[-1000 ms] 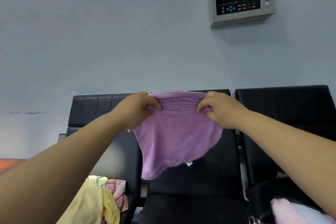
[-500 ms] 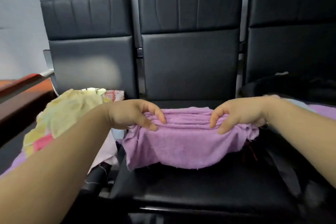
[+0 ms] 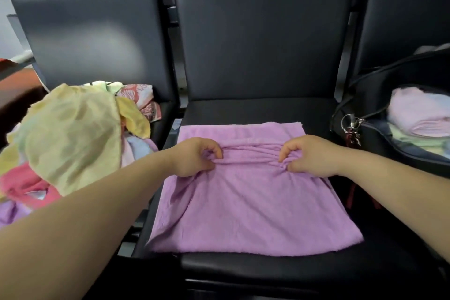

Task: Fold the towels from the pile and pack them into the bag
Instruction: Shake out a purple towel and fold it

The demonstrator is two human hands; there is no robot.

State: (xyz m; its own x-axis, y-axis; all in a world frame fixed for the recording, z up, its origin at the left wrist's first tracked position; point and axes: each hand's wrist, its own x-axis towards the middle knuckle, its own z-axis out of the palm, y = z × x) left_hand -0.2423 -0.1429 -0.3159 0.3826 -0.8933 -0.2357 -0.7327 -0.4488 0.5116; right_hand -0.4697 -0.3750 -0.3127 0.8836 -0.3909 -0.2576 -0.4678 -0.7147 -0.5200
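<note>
The purple towel [image 3: 255, 207] lies spread on the middle seat of the black bench [image 3: 255, 109]. Both hands are on the towel's far half: the left hand [image 3: 194, 157] pinches a gathered ridge of cloth near the towel's left edge, and the right hand [image 3: 309, 156] pinches the same ridge near its right edge. Left of the towel is the heaped pile [image 3: 68, 134] of yellow, pink and patterned towels. Right of the towel stands the open black bag [image 3: 379, 95], with folded pale towels [image 3: 418, 114] inside

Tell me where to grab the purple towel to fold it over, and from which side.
On the purple towel, probably the near left corner and near right corner, from the near side: that edge lies flat and free on the seat, while the middle is bunched.
</note>
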